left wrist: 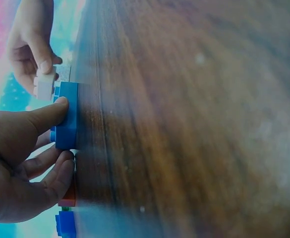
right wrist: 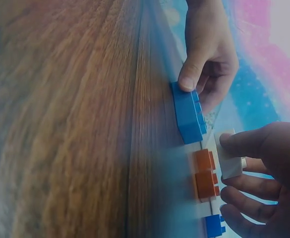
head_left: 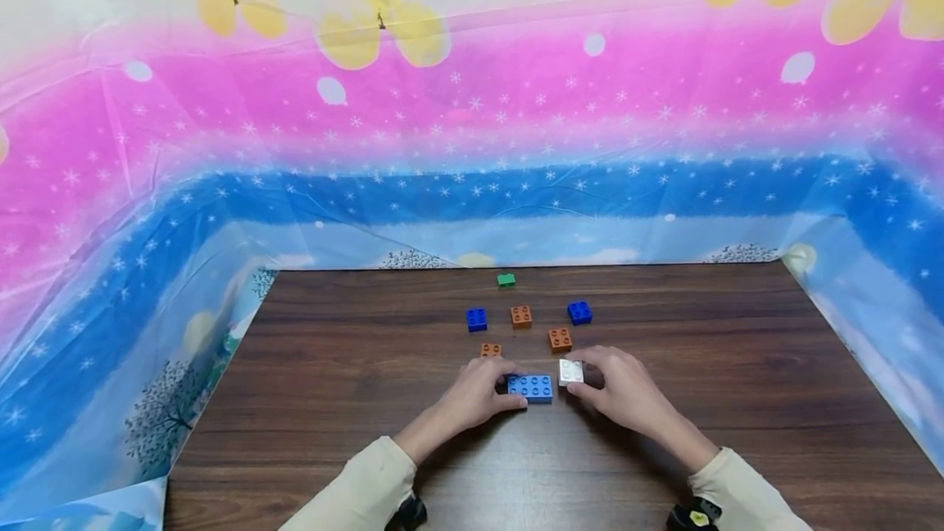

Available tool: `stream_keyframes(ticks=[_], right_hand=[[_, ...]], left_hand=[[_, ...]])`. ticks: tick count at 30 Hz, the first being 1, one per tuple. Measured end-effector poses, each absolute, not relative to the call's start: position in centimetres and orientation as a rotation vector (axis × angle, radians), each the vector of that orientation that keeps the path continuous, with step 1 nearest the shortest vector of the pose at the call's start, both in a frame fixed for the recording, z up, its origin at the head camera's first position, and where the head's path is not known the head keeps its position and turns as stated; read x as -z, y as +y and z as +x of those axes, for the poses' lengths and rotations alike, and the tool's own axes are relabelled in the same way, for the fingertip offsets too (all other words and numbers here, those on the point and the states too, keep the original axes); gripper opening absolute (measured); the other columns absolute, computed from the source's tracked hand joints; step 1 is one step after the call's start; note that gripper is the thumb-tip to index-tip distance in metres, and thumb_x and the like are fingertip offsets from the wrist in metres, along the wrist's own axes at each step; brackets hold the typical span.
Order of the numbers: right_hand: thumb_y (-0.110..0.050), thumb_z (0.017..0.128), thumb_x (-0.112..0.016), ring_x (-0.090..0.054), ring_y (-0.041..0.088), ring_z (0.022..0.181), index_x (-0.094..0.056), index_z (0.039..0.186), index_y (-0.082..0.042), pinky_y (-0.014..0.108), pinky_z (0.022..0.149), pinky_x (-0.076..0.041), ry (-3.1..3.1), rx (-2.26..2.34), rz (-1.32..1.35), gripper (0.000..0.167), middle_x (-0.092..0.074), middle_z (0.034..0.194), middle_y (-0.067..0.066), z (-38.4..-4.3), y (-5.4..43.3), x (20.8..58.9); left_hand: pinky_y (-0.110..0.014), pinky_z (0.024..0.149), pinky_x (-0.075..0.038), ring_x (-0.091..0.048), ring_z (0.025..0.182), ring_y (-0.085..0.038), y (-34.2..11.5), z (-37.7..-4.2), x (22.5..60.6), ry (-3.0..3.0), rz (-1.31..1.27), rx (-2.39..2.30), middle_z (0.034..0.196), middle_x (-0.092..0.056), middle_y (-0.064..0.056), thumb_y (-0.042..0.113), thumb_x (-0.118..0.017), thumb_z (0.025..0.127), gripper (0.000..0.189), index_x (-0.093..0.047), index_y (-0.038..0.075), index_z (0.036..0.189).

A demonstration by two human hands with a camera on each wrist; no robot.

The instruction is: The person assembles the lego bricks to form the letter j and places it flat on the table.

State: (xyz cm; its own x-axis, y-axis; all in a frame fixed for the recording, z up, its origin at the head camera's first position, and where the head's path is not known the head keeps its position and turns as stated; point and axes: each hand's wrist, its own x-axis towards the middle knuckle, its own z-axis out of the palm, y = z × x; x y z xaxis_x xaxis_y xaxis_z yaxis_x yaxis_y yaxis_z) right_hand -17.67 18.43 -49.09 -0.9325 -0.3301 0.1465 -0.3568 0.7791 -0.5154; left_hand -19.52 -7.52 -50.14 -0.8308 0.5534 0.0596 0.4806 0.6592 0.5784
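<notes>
In the head view my left hand point(head_left: 475, 392) grips a long light-blue brick point(head_left: 533, 388) by its left end, thumb on the near side and fingers on the far side. That brick lies on the wooden table point(head_left: 332, 400) with its studs up. Just right of it, my right hand point(head_left: 627, 390) pinches a square white brick point(head_left: 571, 372) between thumb and fingers. The right wrist view shows the white brick point(right wrist: 229, 156) raised off the tabletop, beside the blue brick point(right wrist: 188, 116). A gap separates the two bricks in the head view.
Beyond the hands stand orange bricks point(head_left: 560, 340), one partly behind my left hand. Dark blue bricks point(head_left: 579, 312) sit farther back, left and right. A small green brick point(head_left: 506, 279) lies near the far edge. A printed cloth point(head_left: 472, 187) hangs behind the table.
</notes>
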Motion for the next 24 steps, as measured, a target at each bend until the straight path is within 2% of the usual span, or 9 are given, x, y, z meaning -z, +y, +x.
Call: stream_keyframes(ticks=[6,24], right_hand=[[-0.024,0.088,-0.083,-0.068,0.019,0.098,-0.074,0.122,-0.015,0.041,0.078,-0.055,-2.909,-0.886,0.609,0.036,-0.072,0.116,0.003,-17.6,17.9,48.9],[-0.025,0.086,-0.084,-0.067,0.017,0.1,-0.074,0.122,-0.015,0.041,0.082,-0.055,-2.918,-0.883,0.662,0.039,-0.072,0.118,0.003,-17.3,16.6,49.3]], left_hand=[[-0.028,0.078,-0.048,-0.063,0.092,-0.011,-7.5,-19.6,50.1,2.753,0.871,-0.909,0.112,-0.074,-0.002,0.031,-0.082,0.088,0.04,-0.075,0.013,0.122],[-0.027,0.075,-0.044,-0.059,0.087,-0.009,-7.5,-19.6,50.1,2.746,0.867,-0.895,0.107,-0.073,0.0,0.031,-0.083,0.087,0.04,-0.075,0.014,0.123]])
